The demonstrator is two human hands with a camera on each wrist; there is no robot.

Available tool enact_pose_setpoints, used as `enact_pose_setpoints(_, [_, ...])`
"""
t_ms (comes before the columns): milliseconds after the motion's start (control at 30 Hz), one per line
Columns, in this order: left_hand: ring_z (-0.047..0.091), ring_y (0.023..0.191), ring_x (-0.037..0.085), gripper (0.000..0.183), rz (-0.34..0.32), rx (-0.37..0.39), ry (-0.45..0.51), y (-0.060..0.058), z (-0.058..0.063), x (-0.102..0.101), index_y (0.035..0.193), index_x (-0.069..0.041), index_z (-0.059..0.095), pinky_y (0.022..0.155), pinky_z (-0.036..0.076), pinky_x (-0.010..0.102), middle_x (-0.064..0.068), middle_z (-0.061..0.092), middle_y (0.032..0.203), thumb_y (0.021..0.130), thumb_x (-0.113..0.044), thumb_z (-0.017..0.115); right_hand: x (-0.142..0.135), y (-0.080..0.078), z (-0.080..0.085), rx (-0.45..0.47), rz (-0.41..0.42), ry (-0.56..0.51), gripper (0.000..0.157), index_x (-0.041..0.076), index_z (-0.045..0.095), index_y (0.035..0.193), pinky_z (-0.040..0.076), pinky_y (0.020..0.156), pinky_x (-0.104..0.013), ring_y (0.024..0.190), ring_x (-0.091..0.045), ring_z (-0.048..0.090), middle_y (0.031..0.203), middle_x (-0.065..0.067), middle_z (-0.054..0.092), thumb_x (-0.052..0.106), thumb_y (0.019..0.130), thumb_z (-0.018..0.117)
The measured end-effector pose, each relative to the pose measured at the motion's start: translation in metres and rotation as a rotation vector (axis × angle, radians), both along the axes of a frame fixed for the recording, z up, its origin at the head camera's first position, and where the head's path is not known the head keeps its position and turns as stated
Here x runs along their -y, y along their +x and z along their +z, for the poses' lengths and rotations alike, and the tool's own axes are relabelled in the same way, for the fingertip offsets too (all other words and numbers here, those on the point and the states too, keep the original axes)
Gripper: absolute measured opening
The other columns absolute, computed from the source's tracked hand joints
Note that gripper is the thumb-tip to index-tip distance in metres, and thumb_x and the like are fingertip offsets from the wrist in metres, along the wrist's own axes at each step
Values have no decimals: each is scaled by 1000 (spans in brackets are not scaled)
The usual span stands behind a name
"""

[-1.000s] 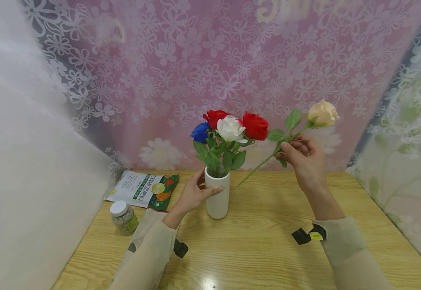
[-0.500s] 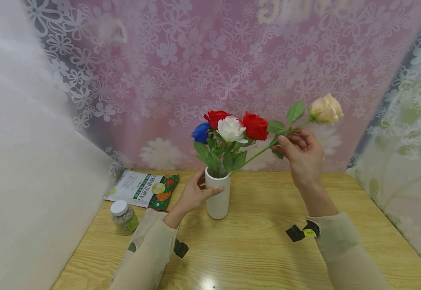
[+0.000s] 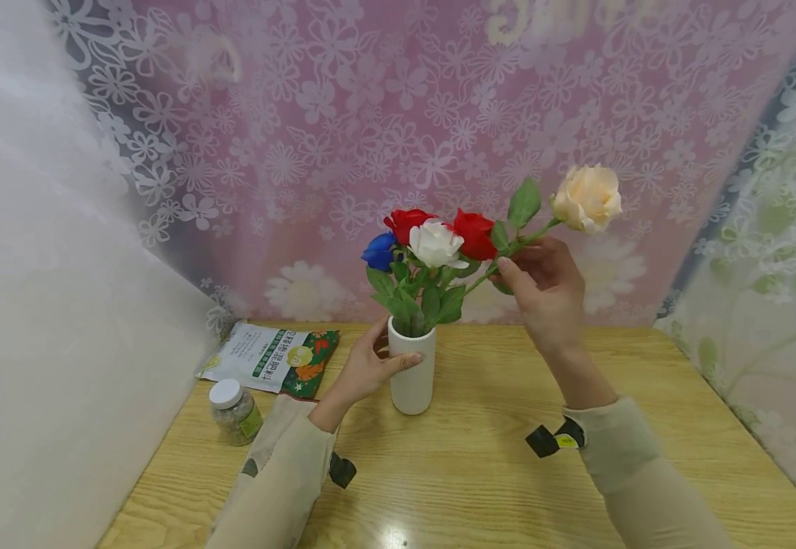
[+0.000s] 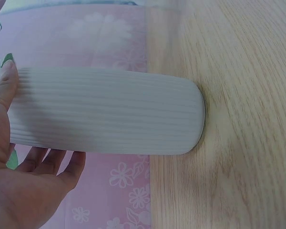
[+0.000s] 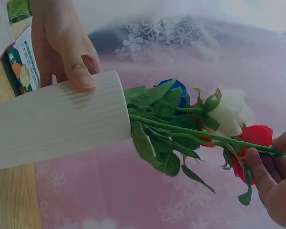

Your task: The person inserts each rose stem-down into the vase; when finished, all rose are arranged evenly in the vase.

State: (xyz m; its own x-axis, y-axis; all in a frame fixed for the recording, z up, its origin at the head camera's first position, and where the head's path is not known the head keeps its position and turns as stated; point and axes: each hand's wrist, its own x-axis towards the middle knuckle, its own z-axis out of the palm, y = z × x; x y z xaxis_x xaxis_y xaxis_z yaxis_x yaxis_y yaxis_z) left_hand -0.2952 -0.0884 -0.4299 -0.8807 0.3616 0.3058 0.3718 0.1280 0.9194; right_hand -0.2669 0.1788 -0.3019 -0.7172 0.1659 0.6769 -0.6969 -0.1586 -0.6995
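A white ribbed vase (image 3: 412,387) stands upright on the wooden table. My left hand (image 3: 365,367) grips it near the top, thumb (image 4: 6,78) on one side and fingers behind. In it are a blue rose (image 3: 380,252), a white rose (image 3: 435,244) and two red roses, one red rose (image 3: 473,235) at the right. With my right hand (image 3: 550,293) I pinch the leafy stem of a peach rose (image 3: 586,198), tilted with its bloom up and right. In the right wrist view its stem (image 5: 181,130) reaches the vase mouth; the lower end is hidden.
Left of the vase lies a white and green printed bag (image 3: 271,358). A jar with a white lid (image 3: 225,394) stands in front of it, by my left sleeve (image 3: 288,465). A pink flowered curtain (image 3: 343,152) hangs behind the table (image 3: 480,473).
My right hand has moved left with the peach rose, bringing its stem from beside the vase to the mouth. The left hand has stayed on the vase.
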Motion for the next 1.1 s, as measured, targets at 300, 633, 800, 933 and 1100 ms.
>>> enact_pose_setpoints(300, [65,129,28,85,-1,-1,0,1,0,1,163,-32,39,106,57,49,7,61,144,92,-20,85,18,-3,-5,-103,15,81,33,-17,53,118,66,76,-36,89,-19,74,101,-8,73,-15,91,71])
enact_pose_setpoints(633, [65,129,28,82,-5,-12,-10,2,0,1,162,-29,40,107,56,48,7,60,145,93,-20,84,23,-3,-5,-83,-4,125,38,-14,58,129,66,77,-35,91,-19,74,105,-8,73,-15,92,70])
enact_pose_setpoints(800, [64,130,28,82,2,-3,-5,2,0,1,162,-30,40,108,55,49,6,60,146,93,-22,84,27,2,-5,-5,-34,223,33,-6,62,129,64,83,-29,91,-15,75,107,-2,73,-5,97,70])
enact_pose_setpoints(933, [64,130,27,81,11,3,-5,1,-2,1,161,-32,42,109,55,50,5,61,146,93,-22,84,33,4,-15,71,-49,331,32,-1,65,130,61,86,-21,98,-12,72,112,-6,73,2,99,69])
enact_pose_setpoints(1100, [64,130,29,81,5,-6,-1,1,-1,0,161,-32,42,108,55,50,6,60,146,93,-20,84,39,1,-30,125,-67,399,35,5,66,134,61,87,-21,102,-13,71,117,-17,72,5,99,70])
